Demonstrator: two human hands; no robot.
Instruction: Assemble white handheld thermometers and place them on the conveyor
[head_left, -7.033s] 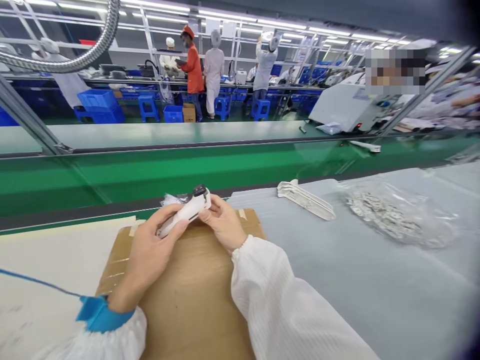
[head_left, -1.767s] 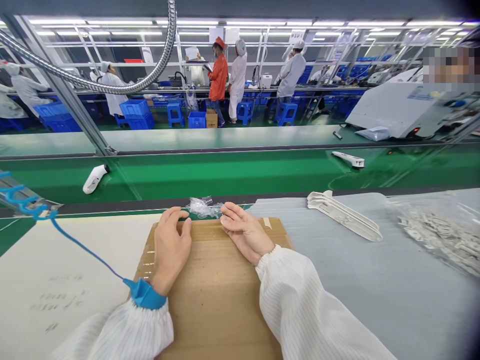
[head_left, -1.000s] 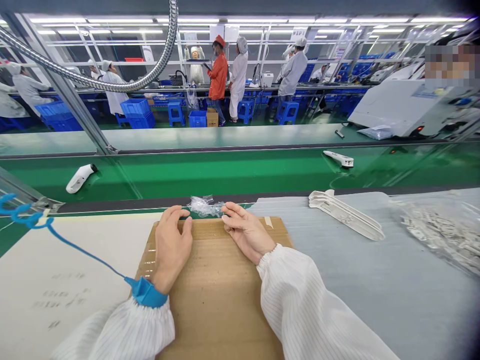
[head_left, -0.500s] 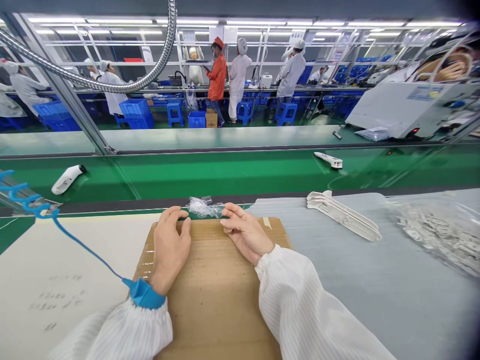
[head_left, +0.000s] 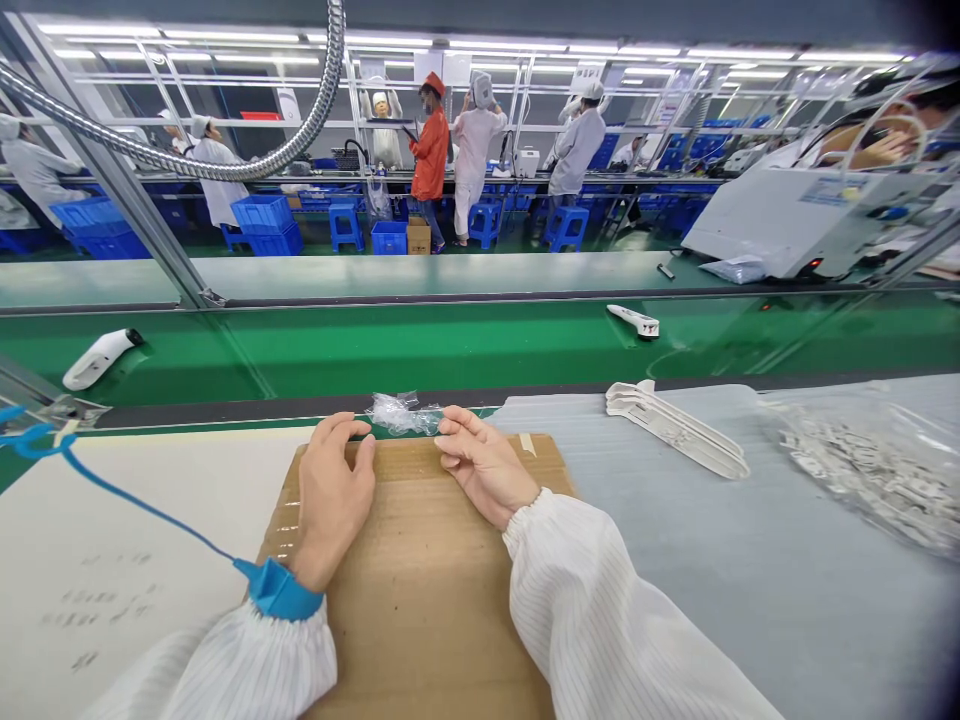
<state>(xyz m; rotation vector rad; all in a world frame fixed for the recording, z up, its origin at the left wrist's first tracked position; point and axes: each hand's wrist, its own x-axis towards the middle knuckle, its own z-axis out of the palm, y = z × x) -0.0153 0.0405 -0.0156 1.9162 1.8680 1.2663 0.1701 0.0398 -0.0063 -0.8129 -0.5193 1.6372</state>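
My left hand [head_left: 334, 497] and right hand [head_left: 484, 470] are resting on a cardboard sheet [head_left: 420, 620], fingers loosely curled, neither one pinching anything. A gap is separating the hands, and a crumpled wad of clear plastic [head_left: 401, 414] is sitting in line with that gap, just beyond my fingertips, at the far edge of the cardboard. Its long axis is running left to right across me. My fingertips are reaching its left and right ends about equally, so I cannot say which hand is nearer. A blue wrist strap [head_left: 276, 590] is circling my left wrist. Off to the right, white plastic racks [head_left: 675, 428] and a bag of small parts [head_left: 862, 480] are lying on a grey mat [head_left: 712, 600].
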